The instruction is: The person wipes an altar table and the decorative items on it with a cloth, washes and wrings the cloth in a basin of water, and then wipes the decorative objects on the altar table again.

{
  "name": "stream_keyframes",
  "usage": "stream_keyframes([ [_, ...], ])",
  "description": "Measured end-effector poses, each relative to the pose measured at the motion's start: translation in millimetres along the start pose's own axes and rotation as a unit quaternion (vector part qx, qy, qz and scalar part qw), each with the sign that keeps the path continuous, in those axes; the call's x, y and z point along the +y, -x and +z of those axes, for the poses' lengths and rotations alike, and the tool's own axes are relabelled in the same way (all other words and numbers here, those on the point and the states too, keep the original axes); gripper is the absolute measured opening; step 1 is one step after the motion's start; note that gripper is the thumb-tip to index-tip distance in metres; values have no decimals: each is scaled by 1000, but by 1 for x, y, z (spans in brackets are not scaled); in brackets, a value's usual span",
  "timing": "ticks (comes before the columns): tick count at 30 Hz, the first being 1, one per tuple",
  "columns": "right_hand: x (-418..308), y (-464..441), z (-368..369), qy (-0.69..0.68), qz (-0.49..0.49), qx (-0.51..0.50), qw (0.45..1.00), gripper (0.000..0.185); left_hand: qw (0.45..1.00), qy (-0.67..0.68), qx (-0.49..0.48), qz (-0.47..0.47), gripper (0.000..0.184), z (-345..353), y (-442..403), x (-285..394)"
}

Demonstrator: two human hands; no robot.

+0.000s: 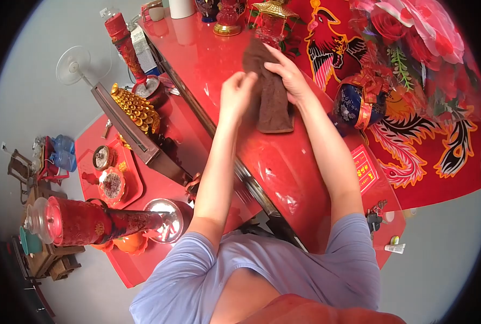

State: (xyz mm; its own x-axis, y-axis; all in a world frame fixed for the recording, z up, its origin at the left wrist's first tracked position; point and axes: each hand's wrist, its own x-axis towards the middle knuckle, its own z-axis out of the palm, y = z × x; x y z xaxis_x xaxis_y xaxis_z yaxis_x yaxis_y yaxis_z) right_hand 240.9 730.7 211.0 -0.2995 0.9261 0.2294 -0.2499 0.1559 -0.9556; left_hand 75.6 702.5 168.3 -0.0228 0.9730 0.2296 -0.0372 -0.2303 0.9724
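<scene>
A folded brown cloth (275,102) hangs in front of me, over the glossy red tabletop (273,173). My right hand (290,78) grips its upper right side, thumb across the front and fingers partly behind. Against the cloth's left edge, my left hand (237,94) is closed, its fingers curled in and slightly blurred; they appear to pinch the edge. Just beyond the cloth stands a gold-topped lantern-like ornament (273,16). To the right of my right forearm sits a dark blue jar with a red ribbon (359,102).
A red cloth with embroidered birds (413,146) drapes the right side, under a wrapped rose bouquet (413,43). At left, a lower red table bears a tall red candle-like column (89,221), a red tray (135,181) and a gold ornament (135,110). Keys (376,216) lie right.
</scene>
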Motion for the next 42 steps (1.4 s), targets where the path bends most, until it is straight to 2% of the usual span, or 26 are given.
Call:
stream_keyframes([
  [1,-4,0,-1,51,17,-11,999,50,993,113,37,-13,32,-3,4,13],
  [2,-5,-1,-4,101,34,-22,994,49,966,246,77,6,35,-4,-12,-5],
  [3,-2,-9,-15,158,38,4,987,48,940,330,79,-10,37,-9,-12,6],
  [4,7,-18,-28,234,21,90,968,39,906,414,82,-24,39,-15,-13,20],
  [6,19,-29,-56,268,3,206,941,39,853,519,46,10,31,-22,-21,24],
  [9,50,-68,-96,480,-109,242,836,47,835,537,104,63,34,-17,-58,9],
  [10,47,-75,-91,478,-130,257,830,63,827,543,116,83,35,-12,-73,5],
  [12,44,-92,-80,522,-125,293,791,73,813,558,146,78,38,-6,-111,-10],
  [13,51,-110,-90,454,-82,282,841,81,805,566,161,78,38,-4,-132,-16],
  [15,55,-128,-87,309,-148,222,913,77,795,566,209,59,40,-4,-193,-52],
  [16,46,-126,-75,217,-168,183,944,75,798,571,191,28,40,-1,-205,-51],
  [18,62,-153,-93,269,-121,235,926,68,798,580,160,-33,40,3,-226,-54],
  [19,65,-159,-97,299,-103,247,916,68,840,509,187,-37,40,5,-245,-61],
  [20,71,-164,-99,325,-85,261,905,67,861,486,139,-58,43,6,-263,-69],
  [21,62,-156,-92,361,-110,270,886,67,879,461,91,-84,47,12,-268,-69],
  [22,42,-139,-79,343,-101,230,905,66,892,435,44,-112,51,18,-270,-68],
  [24,44,-143,-77,403,-107,274,867,42,909,359,-53,-203,61,26,-274,-58],
  [25,37,-140,-74,440,-109,269,850,47,923,312,-107,-200,61,30,-274,-54],
  [26,29,-136,-71,465,-64,270,841,52,931,262,-163,-197,61,37,-271,-49],
  [27,23,-132,-66,466,-67,265,842,54,950,201,-166,-171,65,47,-248,-24],
  [31,23,-130,-70,461,-45,239,853,65,953,89,-247,-154,63,64,-261,-24],
  [35,20,-128,-65,477,-45,262,838,79,946,66,-279,-150,61,70,-270,-28],
  [39,16,-126,-59,492,1,278,825,82,942,45,-298,-148,59,70,-269,-33],
  [42,30,-135,-71,456,-36,272,847,84,939,30,-310,-143,58,68,-268,-32],
])
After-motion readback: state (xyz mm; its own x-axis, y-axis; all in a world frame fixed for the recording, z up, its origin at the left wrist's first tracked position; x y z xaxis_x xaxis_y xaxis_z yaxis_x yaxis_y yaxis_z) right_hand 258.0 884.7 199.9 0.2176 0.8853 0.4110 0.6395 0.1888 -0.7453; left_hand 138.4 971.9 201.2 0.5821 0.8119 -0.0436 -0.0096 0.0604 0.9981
